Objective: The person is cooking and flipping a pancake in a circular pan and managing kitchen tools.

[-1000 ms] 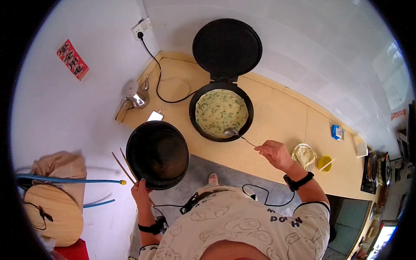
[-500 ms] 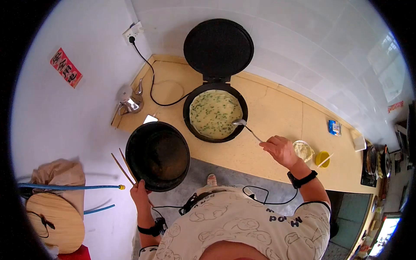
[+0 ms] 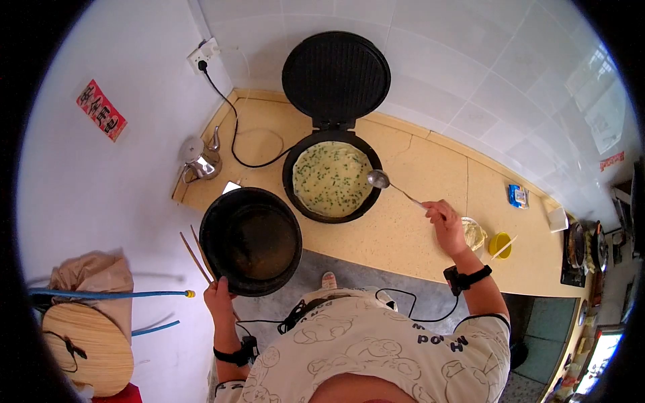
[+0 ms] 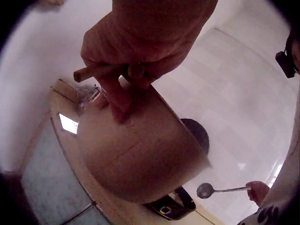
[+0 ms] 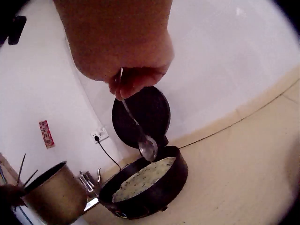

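Note:
The left hand (image 3: 219, 299) grips the rim of a dark round pot (image 3: 252, 243), with two chopsticks (image 3: 195, 258) held in the same hand; the left wrist view shows its fingers against the pot's outer wall (image 4: 136, 150). In the right hand (image 3: 447, 227) a metal ladle (image 3: 378, 178) is pinched by its handle, its bowl over the right rim of the round electric pan (image 3: 289, 176). Pale batter with green bits (image 3: 331, 176) covers the pan's bottom. The black lid (image 3: 336, 77) stands raised behind. From the right wrist view, the ladle (image 5: 148, 148) hangs above the pan's edge.
A steel kettle (image 3: 201, 161) and a white flat object (image 3: 230, 187) lie on the left of the counter (image 3: 416, 221). At its right are a bowl (image 3: 473, 236), a yellow cup (image 3: 500, 246), a blue packet (image 3: 518, 196) and a stove (image 3: 573, 269). A black cord runs to the socket.
The right hand and ladle have moved right and up, off the batter to the pan's right rim. The pot stays in the left hand, shifted slightly right. The head view has shifted.

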`<state>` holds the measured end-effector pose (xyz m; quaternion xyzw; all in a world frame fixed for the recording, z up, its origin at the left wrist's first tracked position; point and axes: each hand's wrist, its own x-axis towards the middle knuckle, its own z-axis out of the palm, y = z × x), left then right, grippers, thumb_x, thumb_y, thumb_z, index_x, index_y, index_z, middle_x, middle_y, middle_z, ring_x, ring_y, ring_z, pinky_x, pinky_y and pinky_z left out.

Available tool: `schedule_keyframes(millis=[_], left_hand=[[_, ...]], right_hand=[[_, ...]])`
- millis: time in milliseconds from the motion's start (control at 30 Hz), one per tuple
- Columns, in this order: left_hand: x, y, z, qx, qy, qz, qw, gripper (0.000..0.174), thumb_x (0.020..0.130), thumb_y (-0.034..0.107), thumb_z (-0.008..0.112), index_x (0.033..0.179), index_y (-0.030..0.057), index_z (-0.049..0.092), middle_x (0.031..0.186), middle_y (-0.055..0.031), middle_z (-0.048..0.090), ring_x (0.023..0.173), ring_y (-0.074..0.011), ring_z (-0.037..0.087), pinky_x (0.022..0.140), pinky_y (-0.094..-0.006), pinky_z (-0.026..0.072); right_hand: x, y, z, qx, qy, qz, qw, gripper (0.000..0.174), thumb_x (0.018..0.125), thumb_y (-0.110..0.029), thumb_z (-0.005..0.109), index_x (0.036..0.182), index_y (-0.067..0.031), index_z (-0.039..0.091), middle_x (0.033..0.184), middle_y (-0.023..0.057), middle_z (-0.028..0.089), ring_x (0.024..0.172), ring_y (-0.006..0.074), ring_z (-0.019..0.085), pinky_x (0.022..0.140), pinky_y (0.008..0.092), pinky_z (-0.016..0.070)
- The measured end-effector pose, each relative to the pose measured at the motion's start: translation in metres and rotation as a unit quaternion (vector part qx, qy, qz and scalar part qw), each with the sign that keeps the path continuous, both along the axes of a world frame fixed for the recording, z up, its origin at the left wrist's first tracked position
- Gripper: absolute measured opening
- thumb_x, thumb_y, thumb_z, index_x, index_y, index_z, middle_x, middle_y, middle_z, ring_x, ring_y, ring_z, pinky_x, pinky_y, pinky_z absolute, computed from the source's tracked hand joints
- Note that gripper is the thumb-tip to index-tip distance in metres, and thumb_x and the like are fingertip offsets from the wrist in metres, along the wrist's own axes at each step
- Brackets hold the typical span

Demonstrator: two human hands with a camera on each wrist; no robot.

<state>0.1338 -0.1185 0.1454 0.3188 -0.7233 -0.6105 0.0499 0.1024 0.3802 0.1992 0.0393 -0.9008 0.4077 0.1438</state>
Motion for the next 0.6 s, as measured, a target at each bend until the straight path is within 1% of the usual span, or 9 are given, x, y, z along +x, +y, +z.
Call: schedule_keyframes(millis=[33,67,167,300,367,400,533,567,600], left_hand=[[0.000,0.004,0.003,0.000,0.000,0.002,1.000,0.023,0.083,0.018,0.054,0.074,-0.0031,0.059,0.059,-0.0053,0.057,0.050,-0.0121,0.054,0.047,-0.0227,0.0470],[-0.001,0.008,0.007,0.003,0.007,-0.001,1.000,0.024,0.083,0.018,0.055,0.073,-0.0030,0.059,0.059,-0.0050,0.056,0.050,-0.0113,0.053,0.047,-0.0227,0.0462],[-0.004,0.006,0.005,-0.017,0.002,-0.016,1.000,0.025,0.082,0.019,0.055,0.071,-0.0029,0.058,0.058,-0.0045,0.055,0.049,-0.0101,0.051,0.046,-0.0230,0.0450],[-0.007,0.007,0.002,-0.055,0.002,-0.051,0.997,0.029,0.082,0.020,0.054,0.069,-0.0057,0.058,0.057,-0.0054,0.054,0.049,-0.0106,0.051,0.047,-0.0245,0.0452],[-0.008,0.020,0.026,-0.142,-0.034,-0.093,0.985,0.032,0.082,0.022,0.054,0.075,-0.0086,0.060,0.057,-0.0074,0.057,0.050,-0.0122,0.054,0.048,-0.0253,0.0458],[-0.009,0.023,0.023,-0.113,-0.012,-0.078,0.990,0.033,0.082,0.024,0.054,0.070,-0.0067,0.059,0.054,-0.0065,0.054,0.049,-0.0126,0.052,0.047,-0.0278,0.0442],[-0.010,0.026,0.024,-0.197,-0.038,-0.103,0.974,0.034,0.081,0.027,0.054,0.072,-0.0060,0.060,0.054,-0.0096,0.057,0.048,-0.0171,0.055,0.048,-0.0299,0.0436],[-0.010,0.025,0.022,-0.236,-0.037,-0.124,0.963,0.036,0.080,0.028,0.054,0.068,-0.0050,0.059,0.051,-0.0095,0.055,0.047,-0.0187,0.054,0.047,-0.0318,0.0426],[-0.009,0.027,0.025,-0.236,-0.041,-0.118,0.964,0.036,0.080,0.028,0.054,0.068,-0.0050,0.059,0.051,-0.0095,0.055,0.047,-0.0187,0.054,0.047,-0.0318,0.0426]], right_hand=[[0.000,0.002,-0.003,-0.094,-0.009,-0.025,0.995,0.016,0.088,-0.012,0.050,0.098,-0.0038,0.060,0.073,0.0057,0.057,0.063,0.0140,0.052,0.056,0.0240,0.0415],[0.000,0.005,-0.004,-0.095,-0.009,-0.023,0.995,0.016,0.088,-0.012,0.050,0.098,-0.0038,0.060,0.073,0.0057,0.057,0.063,0.0140,0.052,0.056,0.0240,0.0415],[-0.003,-0.001,0.015,-0.284,-0.094,-0.162,0.940,0.033,0.093,-0.031,0.043,0.099,-0.0026,0.058,0.071,0.0005,0.053,0.061,0.0061,0.044,0.054,0.0194,0.0351],[-0.007,-0.014,0.032,-0.384,-0.080,-0.123,0.911,0.033,0.093,-0.030,0.044,0.097,-0.0011,0.058,0.069,0.0008,0.052,0.060,0.0069,0.044,0.054,0.0200,0.0352],[-0.009,-0.027,0.037,-0.431,-0.101,-0.047,0.896,0.034,0.093,-0.030,0.043,0.096,0.0005,0.058,0.071,0.0017,0.054,0.061,0.0073,0.045,0.055,0.0202,0.0368],[-0.010,-0.037,0.040,-0.433,-0.108,-0.035,0.894,0.034,0.093,-0.030,0.043,0.096,0.0005,0.058,0.071,0.0017,0.054,0.061,0.0073,0.045,0.055,0.0202,0.0368],[-0.008,-0.092,0.047,-0.316,-0.163,0.166,0.920,0.025,0.091,-0.024,0.047,0.094,-0.0020,0.059,0.084,0.0044,0.060,0.067,0.0106,0.052,0.062,0.0234,0.0434],[-0.012,-0.106,0.027,-0.345,-0.103,0.252,0.898,0.017,0.088,-0.019,0.052,0.093,-0.0057,0.060,0.082,0.0059,0.061,0.066,0.0138,0.053,0.061,0.0239,0.0436],[-0.014,-0.119,0.027,-0.345,-0.108,0.258,0.896,0.017,0.088,-0.019,0.052,0.093,-0.0057,0.060,0.082,0.0059,0.061,0.066,0.0138,0.053,0.061,0.0239,0.0436]])
